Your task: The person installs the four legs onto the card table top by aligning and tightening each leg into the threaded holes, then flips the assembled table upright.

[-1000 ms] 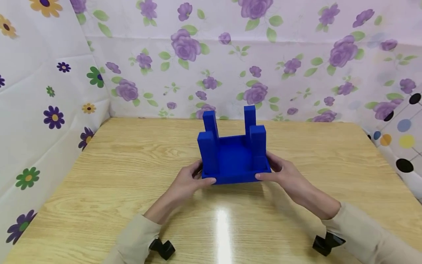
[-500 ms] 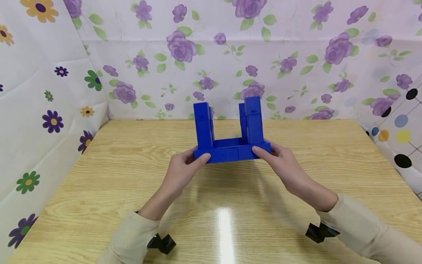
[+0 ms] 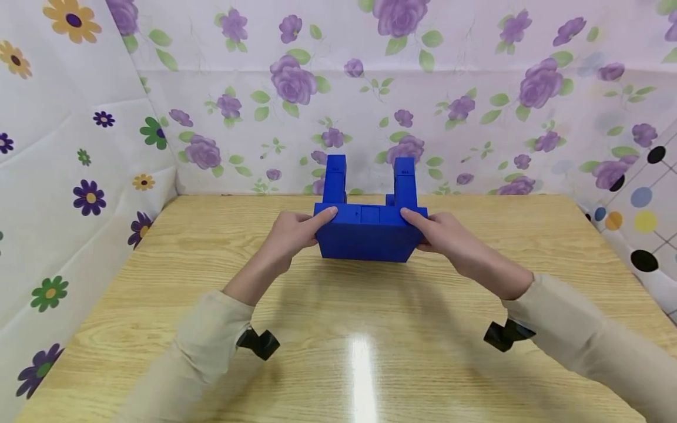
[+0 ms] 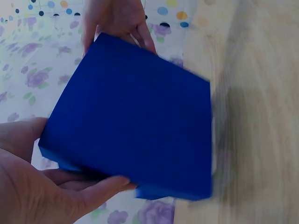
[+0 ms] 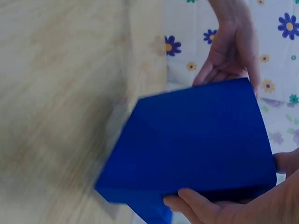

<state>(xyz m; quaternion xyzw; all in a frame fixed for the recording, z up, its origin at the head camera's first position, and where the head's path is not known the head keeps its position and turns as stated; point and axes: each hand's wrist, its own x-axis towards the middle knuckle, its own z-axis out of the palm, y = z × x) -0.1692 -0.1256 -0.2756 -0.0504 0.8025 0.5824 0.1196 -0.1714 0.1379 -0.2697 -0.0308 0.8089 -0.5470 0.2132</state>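
A small blue toy table [image 3: 365, 239] is held up in front of me, its legs pointing up and away and its flat face tilted toward me. My left hand [image 3: 288, 235] grips its left side, thumb on the near edge. On the right side my right hand [image 3: 448, 239] does likewise. Both wrist views look at the smooth flat face, seen as a blue panel [image 4: 131, 116] in the left one. Fingers curl beneath and around the sides; the far legs are mostly hidden in the head view.
The wood-grain tabletop [image 3: 201, 352] lies below, with a bright light streak [image 3: 362, 376] near its front. A flowered cloth [image 3: 243, 70] hangs behind, and patterned cloths flank both sides. A black wrist mount [image 3: 259, 342] sits under each sleeve.
Both hands have raised the toy table off the tabletop and tipped it back. Its inner side showed before; the flat outer face shows now.
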